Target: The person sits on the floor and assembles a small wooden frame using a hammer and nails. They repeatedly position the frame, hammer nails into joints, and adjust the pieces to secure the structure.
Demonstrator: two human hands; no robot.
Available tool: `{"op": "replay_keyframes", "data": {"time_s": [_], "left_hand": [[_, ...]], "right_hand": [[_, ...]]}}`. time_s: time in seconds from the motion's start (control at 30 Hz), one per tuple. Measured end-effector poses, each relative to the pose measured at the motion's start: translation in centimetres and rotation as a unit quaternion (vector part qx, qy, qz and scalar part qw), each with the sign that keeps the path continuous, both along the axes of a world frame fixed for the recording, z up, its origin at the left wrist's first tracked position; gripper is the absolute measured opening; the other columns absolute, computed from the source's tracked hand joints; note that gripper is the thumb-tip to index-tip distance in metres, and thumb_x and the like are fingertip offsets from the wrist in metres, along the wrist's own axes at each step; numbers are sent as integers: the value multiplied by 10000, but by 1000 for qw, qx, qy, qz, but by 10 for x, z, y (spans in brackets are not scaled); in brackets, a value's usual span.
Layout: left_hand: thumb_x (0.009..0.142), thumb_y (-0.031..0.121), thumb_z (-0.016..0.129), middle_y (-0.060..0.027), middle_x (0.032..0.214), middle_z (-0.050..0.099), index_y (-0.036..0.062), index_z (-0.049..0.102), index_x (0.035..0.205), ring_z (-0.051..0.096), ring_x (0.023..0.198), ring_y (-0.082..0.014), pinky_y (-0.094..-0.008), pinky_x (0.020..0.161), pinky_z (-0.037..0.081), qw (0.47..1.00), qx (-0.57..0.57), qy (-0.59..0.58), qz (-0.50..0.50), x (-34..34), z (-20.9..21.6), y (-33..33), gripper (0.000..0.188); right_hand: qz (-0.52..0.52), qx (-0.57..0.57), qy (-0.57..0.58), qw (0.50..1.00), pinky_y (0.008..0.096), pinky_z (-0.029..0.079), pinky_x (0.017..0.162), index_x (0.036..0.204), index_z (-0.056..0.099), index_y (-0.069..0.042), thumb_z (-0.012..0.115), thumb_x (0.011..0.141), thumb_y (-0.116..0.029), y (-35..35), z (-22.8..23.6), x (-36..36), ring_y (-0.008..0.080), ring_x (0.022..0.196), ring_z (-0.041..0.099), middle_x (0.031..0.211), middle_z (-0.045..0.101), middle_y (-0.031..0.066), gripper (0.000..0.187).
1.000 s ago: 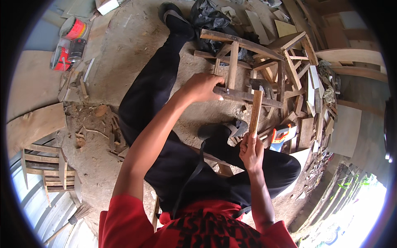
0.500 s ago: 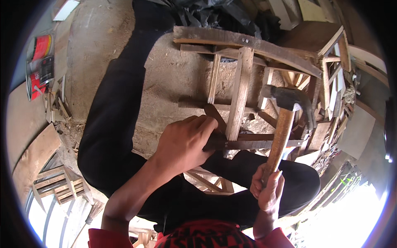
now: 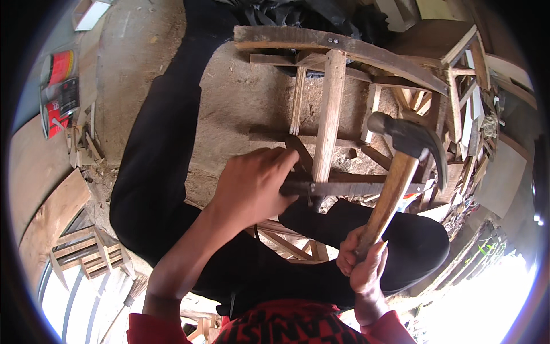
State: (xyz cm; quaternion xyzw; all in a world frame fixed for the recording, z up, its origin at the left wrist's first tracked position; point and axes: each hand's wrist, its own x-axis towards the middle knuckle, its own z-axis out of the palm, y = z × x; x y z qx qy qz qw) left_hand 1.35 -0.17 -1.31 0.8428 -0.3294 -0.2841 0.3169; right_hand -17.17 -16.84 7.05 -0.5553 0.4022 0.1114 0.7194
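Observation:
My right hand [image 3: 363, 261] is wrapped round the lower end of a claw hammer's [image 3: 392, 192] wooden handle. The hammer is raised, its metal head at the top and its claw curving to the right, apart from the wood. My left hand [image 3: 255, 182] is closed on the near left end of a wooden chair-like frame [image 3: 329, 123]; its fingertips are partly hidden. The frame has a long curved dark rail [image 3: 378, 54] on its far side, with two shiny nail or screw heads. A paler crosspiece joins that rail to a dark near rail [image 3: 361, 188].
A wooden stool-like piece [image 3: 441, 43] stands far right, beside wood scraps and boards. Red and black cans [image 3: 60, 92] are at the left wall. A small slatted wooden piece [image 3: 91, 252] and a broom [image 3: 129, 295] lie lower left. Black plastic sheeting [image 3: 298, 14] is at the back.
The hammer and my right hand have shifted slightly, the hand a little left and nearer me. The far curved rail sits slightly higher in view. My left hand keeps its grip.

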Motion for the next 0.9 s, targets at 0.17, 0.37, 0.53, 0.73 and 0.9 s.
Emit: {"op": "replay_keyframes", "data": {"time_s": [0.17, 0.37, 0.53, 0.73, 0.9], "left_hand": [[700, 287, 832, -123, 807, 708, 57, 656, 923, 706, 774, -335, -441, 699, 555, 996, 68, -22, -61, 2, 1, 1, 366], [688, 297, 850, -199, 794, 704, -2, 672, 863, 701, 795, -381, -462, 738, 548, 993, 28, -42, -108, 6, -3, 6, 390], [690, 291, 828, -207, 800, 700, -20, 676, 914, 697, 809, -381, -458, 757, 542, 990, -12, -20, -141, 21, -5, 7, 412], [725, 165, 674, -248, 882, 722, -34, 734, 830, 727, 850, -376, -460, 748, 585, 948, 296, 3, -115, 9, 29, -22, 233], [711, 184, 687, -254, 875, 720, -47, 733, 856, 729, 850, -368, -460, 761, 587, 974, 176, -82, -119, 10, 2, -1, 276]], "right_hand": [[64, -142, -215, 964, 262, 336, 419, 912, 500, 20, 357, 1061, -487, 35, -19, -57, 88, 473, 432, 582, 463, 29, 547], [153, -138, -70, 976, 230, 327, 405, 897, 515, 1, 312, 1081, -471, 62, -5, -61, 55, 424, 398, 540, 420, -22, 545], [113, -146, -102, 977, 220, 330, 398, 1001, 511, -10, 364, 1062, -503, 71, -25, -76, 50, 426, 365, 594, 401, -19, 518], [18, -47, -104, 993, 196, 321, 439, 1032, 526, -23, 398, 1058, -498, 71, 45, -58, 34, 528, 372, 681, 421, -36, 493], [6, -127, -399, 908, 255, 256, 336, 910, 449, -99, 360, 925, -772, 74, 114, -51, 99, 398, 323, 575, 347, -4, 679]]}}
